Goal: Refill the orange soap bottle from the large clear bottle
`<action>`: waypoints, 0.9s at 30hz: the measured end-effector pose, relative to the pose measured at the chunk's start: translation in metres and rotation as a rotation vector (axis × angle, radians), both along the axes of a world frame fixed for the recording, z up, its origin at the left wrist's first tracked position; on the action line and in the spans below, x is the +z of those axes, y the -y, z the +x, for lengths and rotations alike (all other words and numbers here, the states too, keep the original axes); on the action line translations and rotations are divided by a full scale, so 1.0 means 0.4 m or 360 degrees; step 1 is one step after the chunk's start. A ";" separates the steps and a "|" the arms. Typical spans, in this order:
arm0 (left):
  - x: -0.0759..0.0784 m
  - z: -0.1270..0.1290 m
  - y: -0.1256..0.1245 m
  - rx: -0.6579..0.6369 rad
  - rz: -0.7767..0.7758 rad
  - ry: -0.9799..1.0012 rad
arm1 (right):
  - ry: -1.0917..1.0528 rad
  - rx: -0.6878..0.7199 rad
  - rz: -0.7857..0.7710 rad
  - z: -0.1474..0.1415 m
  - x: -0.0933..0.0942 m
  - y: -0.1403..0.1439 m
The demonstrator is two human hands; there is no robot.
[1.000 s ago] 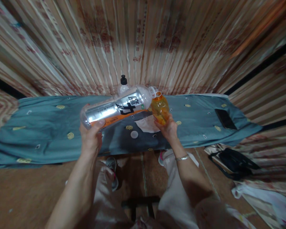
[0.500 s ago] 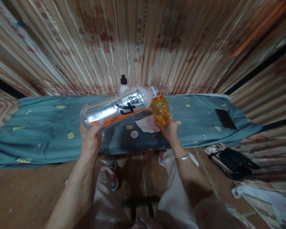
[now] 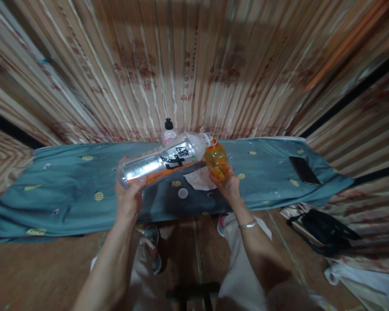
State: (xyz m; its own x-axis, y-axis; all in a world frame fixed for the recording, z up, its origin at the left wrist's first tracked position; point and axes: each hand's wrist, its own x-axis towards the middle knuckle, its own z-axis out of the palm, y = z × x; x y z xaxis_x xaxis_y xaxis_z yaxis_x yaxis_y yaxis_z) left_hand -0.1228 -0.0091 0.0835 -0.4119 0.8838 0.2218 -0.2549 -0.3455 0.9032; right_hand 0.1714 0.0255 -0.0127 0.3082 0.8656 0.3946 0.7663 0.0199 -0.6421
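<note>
My left hand [image 3: 129, 199] grips the base of a large clear plastic bottle [image 3: 164, 159] with a black and orange label, tipped almost flat so its open neck meets the mouth of a small orange bottle [image 3: 216, 160]. My right hand [image 3: 227, 186] holds that small bottle from below, slightly tilted. Both bottles hang above a table covered with a teal cloth [image 3: 68, 190]. A white round cap [image 3: 183, 193] and a white tissue [image 3: 199, 178] lie on the cloth just under the bottles.
Another clear bottle with a black cap [image 3: 168, 131] stands at the table's back edge by the striped curtain. A black phone [image 3: 304, 169] lies at the cloth's right end. A black bag [image 3: 327, 229] and a white plastic bag [image 3: 369, 280] sit on the floor, right.
The camera has tilted, so everything sits a little lower and smaller in view. Both hands keep the two bottles mouth to mouth as before.
</note>
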 end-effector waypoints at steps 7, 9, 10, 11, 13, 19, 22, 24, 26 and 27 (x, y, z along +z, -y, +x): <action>0.000 0.002 0.001 0.0051 -0.0035 0.0049 | 0.0078 0.0007 -0.0014 -0.002 0.003 -0.001; -0.002 0.000 0.001 0.0066 -0.0035 0.0068 | 0.0110 -0.0009 -0.0031 -0.001 0.005 0.001; -0.003 -0.001 0.001 0.0068 -0.0033 0.0070 | 0.0118 -0.0010 -0.0037 -0.001 0.006 0.002; -0.004 -0.002 0.001 0.0068 -0.0031 0.0063 | 0.0122 -0.0008 -0.0039 0.000 0.006 0.003; -0.006 -0.004 0.002 0.0069 -0.0025 0.0023 | 0.0114 -0.0003 -0.0038 0.002 0.005 0.004; -0.010 -0.007 0.006 0.0047 -0.0034 -0.0014 | 0.0038 -0.0019 -0.0065 0.006 -0.001 0.007; -0.007 -0.007 0.008 0.0040 -0.0052 -0.0019 | 0.0037 -0.0028 -0.0092 0.004 0.002 0.009; -0.004 -0.007 0.008 0.0037 -0.0069 -0.0003 | 0.0040 -0.0037 -0.0099 0.002 0.007 0.010; -0.004 -0.007 0.008 0.0045 -0.0077 0.0006 | 0.0036 -0.0038 -0.0100 0.000 0.012 0.010; -0.005 -0.008 0.008 0.0054 -0.0071 -0.0005 | 0.0034 -0.0038 -0.0102 -0.001 0.014 0.011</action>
State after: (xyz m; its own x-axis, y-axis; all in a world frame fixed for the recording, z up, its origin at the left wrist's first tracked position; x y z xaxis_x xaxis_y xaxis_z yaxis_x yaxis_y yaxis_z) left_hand -0.1259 -0.0122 0.0814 -0.4412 0.8784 0.1838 -0.2405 -0.3131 0.9188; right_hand 0.1711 0.0212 -0.0072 0.3214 0.8817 0.3454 0.7796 -0.0393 -0.6250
